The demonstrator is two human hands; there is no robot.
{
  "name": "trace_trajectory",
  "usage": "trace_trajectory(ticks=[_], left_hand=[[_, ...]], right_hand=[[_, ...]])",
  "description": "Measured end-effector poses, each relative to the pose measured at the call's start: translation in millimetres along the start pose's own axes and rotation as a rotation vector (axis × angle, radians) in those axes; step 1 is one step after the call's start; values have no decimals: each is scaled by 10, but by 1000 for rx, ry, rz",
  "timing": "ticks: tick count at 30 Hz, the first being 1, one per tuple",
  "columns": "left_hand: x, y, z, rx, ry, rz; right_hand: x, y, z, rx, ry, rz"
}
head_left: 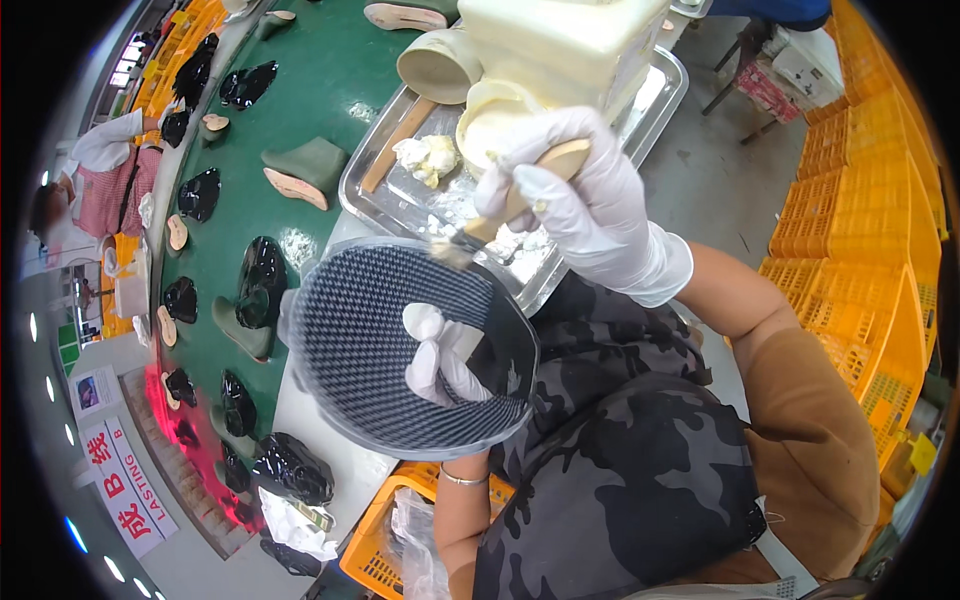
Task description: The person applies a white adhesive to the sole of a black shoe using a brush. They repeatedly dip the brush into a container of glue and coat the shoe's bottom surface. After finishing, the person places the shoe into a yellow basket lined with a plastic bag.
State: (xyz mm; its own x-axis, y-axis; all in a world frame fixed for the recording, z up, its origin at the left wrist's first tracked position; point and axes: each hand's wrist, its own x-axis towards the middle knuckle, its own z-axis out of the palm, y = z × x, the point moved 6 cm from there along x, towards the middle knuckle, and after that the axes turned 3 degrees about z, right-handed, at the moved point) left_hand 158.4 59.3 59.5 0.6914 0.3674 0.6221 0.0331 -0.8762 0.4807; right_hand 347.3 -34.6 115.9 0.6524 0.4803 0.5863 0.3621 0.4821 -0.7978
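Note:
My right hand (590,200), in a white glove, is closed round the wooden handle of a brush (485,228). The pale, clotted bristles meet the far rim of a shoe upper (350,340). This upper is black with a grey checked lining and spreads into a wide bowl shape. Gloved fingers of my left hand (435,355) show inside it, bent over and gripping a part of it; the wrist passes beneath. Just beyond the brush, a cup of cream-coloured paste (490,115) stands on a metal tray (362,200).
A large cream-coloured tub (560,50), a tipped bowl (440,68) and a wooden stick (395,145) share the tray. Black uppers and green shoe lasts (305,165) lie along a green conveyor (330,80) at left. Orange crates (840,260) stack at right; another crate (385,540) sits below.

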Motion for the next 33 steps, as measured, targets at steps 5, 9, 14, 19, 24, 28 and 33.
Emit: trace_trajectory(ticks=[5,9,14,19,24,28,33], left_hand=[[-72,-125,113,-161,60,89],[-49,-174,34,-146,75,78],[-27,-179,-5,-150,101,87],[-61,-225,-73,-125,149,64],[-61,-213,-254,-82,212,42],[-113,-238,-334,-58,257,24],[-136,-242,-402,-42,283,14]], right_hand=[[-173,118,37,-169,-65,199],[-100,-26,32,-15,111,9],[-109,-26,133,-132,-106,-30],[-175,-102,88,-198,-212,188],[-153,-183,128,-39,-44,11],[-225,-156,173,-195,-287,129],[-295,-237,102,240,-217,548]])
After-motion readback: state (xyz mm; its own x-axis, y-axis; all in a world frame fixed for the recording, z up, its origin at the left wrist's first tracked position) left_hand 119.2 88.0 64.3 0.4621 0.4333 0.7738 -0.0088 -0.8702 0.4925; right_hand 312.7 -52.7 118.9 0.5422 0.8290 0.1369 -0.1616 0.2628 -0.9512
